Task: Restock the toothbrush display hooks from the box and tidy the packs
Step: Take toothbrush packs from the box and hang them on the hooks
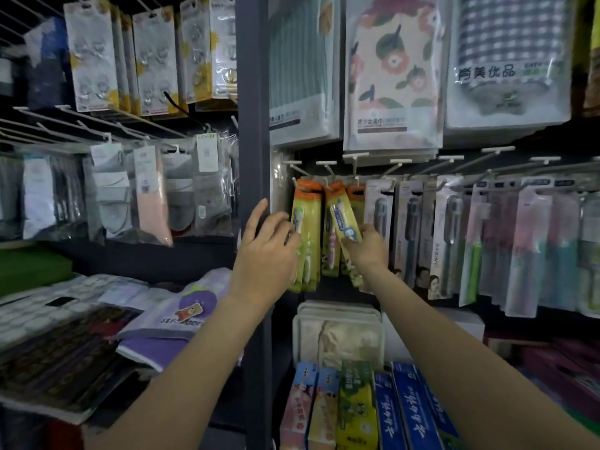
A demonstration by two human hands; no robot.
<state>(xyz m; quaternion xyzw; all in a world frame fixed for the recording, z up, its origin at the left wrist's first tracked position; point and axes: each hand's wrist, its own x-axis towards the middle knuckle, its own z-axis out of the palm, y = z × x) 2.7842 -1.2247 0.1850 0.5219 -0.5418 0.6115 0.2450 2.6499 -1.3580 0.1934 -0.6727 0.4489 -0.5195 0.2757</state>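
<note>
Tilted yellow toothbrush pack [344,219] pinched by right hand [367,250], left hand [268,251] fingers relaxed against hanging yellow packs [305,235]

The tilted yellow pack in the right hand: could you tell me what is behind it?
More yellow packs hang behind the tilted pack; their hook is covered.

The clear bag holding the blue-and-white checked cloth [509,60] bears large white characters 尚美优品. The purple cloth pouch with a bear picture [181,316] shows letters beginning "str", the rest blurred. The dark blue toothpaste cartons [409,414] carry white brush-script characters, too blurred to read. Labels on the floral towel pack [393,73] are illegible.
</note>
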